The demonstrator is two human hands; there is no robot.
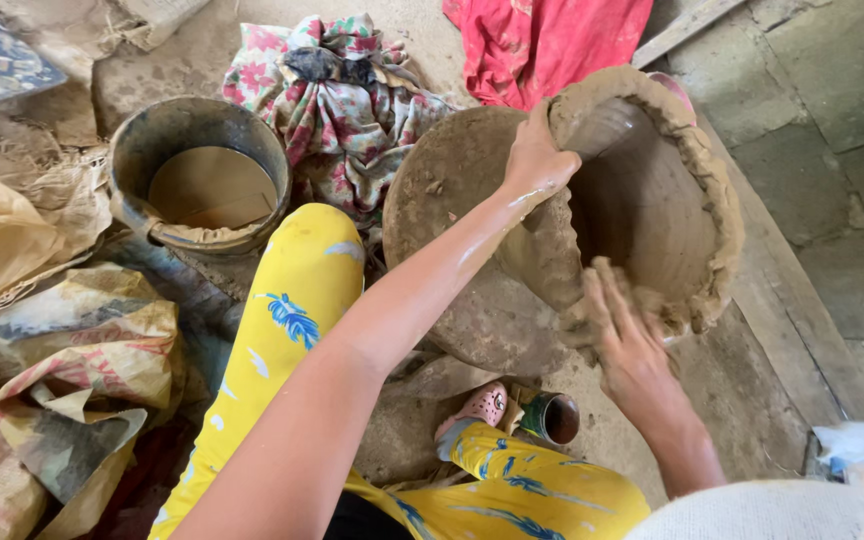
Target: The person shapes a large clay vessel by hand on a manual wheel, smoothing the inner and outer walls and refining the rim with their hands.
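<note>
Wet clay pot point(652, 200), unfinished, on a round slab point(452, 200) right of the slurry bucket point(202, 170): left hand point(537, 160) grasping its far rim, right hand point(627, 335) flat, unclenched, against the near rim; even pressure advisable.

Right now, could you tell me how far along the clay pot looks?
The clay pot already has tall, hollow walls standing on the round turning slab. In hand is the rim: the left hand grips the near wall while the right hand presses on the lower edge. Left to do: the rim is ragged and uneven, and the outside looks rough. A bucket of muddy water stands alongside.
</note>
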